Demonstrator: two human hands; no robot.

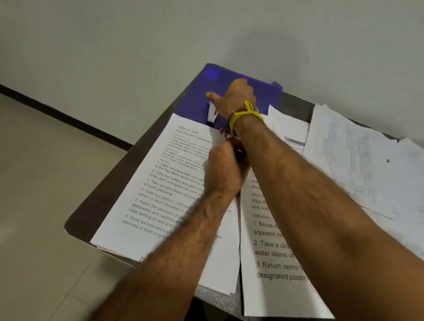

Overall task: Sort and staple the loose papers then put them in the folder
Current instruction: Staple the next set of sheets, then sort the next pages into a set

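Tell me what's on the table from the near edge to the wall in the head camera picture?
Printed sheet with big text → left hand → stapler → right hand → purple folder.

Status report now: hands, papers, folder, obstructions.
Right hand reaching over blue folder at stapler; grip unclear. Left hand curled on printed stack. Loose papers unsorted at right. Arms crossed, hiding stack's top corner.
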